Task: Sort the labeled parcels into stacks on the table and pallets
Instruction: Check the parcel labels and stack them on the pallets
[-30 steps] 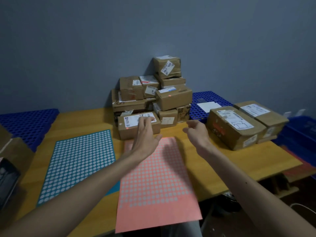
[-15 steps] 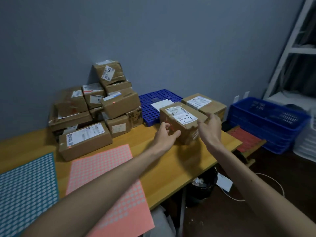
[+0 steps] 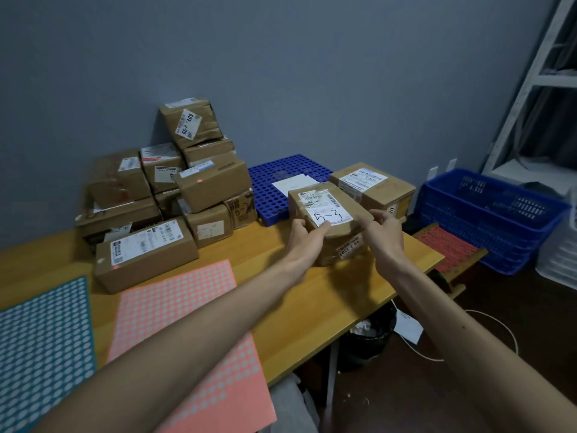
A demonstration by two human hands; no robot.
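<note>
A brown parcel (image 3: pixel 327 214) with "5-3" handwritten on its top label sits between my hands, near the right end of the wooden tabletop (image 3: pixel 312 295); I cannot tell whether it has left the surface. My left hand (image 3: pixel 304 242) curls its fingers over the near left corner and my right hand (image 3: pixel 384 235) grips the right side, likely so that the label faces me for reading. Just beyond my fingers lie a second parcel (image 3: pixel 374 189) and a blue pallet (image 3: pixel 278 189). To their left, a heap of parcels (image 3: pixel 175 195) crowds the wall. The tabletop edge runs close on the right of my fingers, with a blue crate (image 3: pixel 487 220) beyond it. Bare tabletop lies nearer me.
</note>
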